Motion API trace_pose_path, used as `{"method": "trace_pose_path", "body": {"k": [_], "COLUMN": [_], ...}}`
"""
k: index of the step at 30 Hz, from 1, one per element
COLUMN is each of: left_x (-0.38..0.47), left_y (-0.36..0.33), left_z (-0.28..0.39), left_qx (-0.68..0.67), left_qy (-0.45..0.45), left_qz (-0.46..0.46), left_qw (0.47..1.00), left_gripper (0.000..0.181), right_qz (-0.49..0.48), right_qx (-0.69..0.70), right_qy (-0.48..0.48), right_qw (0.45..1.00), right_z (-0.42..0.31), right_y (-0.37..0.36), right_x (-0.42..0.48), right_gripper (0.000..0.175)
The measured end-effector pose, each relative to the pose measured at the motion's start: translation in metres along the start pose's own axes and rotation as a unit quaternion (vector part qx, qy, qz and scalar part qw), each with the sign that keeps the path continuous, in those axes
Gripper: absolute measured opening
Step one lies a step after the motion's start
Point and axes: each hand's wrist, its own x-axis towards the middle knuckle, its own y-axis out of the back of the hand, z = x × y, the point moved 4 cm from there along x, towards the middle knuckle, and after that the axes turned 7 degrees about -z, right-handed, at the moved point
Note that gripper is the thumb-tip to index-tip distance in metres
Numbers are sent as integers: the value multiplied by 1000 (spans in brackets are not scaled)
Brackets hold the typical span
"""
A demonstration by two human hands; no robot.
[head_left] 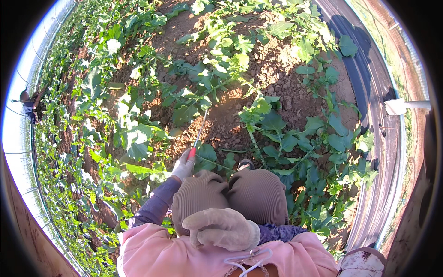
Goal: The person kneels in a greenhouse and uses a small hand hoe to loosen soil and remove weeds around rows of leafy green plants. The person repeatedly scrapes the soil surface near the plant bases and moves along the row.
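Note:
My left hand (183, 166), in a pale work glove, grips the red handle of a hand tool (200, 130). Its thin metal shaft points away from me across the soil, its far end near a leafy green plant (204, 91); the exact shape of that end is too small to tell. Bent over my lap is my right hand (221, 228), in a beige glove, in front of my chest. No object shows in it, but its palm side is hidden. Between the two hands rise my knees (228, 197) in brown ribbed trousers, with a shoe tip (245, 164) beyond.
Large-leaved plants (294, 142) sprawl on the right over crumbly brown soil (235, 130). Dense leafy rows (79, 138) fill the left. Dark plastic sheeting (377, 145) runs along the right, with a white object on a pole (396, 106). Another person (29, 104) is far left.

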Motion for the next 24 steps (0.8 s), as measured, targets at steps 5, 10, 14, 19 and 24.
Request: {"method": "trace_pose_path", "body": {"k": [5, 10, 14, 19, 24], "left_x": [108, 212, 262, 223, 94], "left_y": [7, 25, 44, 25, -20], "left_z": [65, 104, 120, 82, 19], "left_qx": [-79, 42, 121, 73, -30], "left_qy": [-16, -42, -86, -50, -45], "left_qz": [95, 182, 260, 171, 68], "left_qw": [992, 981, 954, 981, 996], "left_gripper": [53, 55, 53, 53, 54], "right_qz": [6, 10, 33, 20, 26], "right_qx": [13, -16, 53, -45, 28], "right_qy": [-6, 31, -51, -16, 18], "right_qw": [1000, 999, 997, 999, 999], "right_z": [-1, -7, -2, -1, 6], "right_y": [5, 9, 16, 22, 21], "right_x": [2, 4, 2, 0, 1], "right_gripper": [36, 40, 34, 36, 39]}}
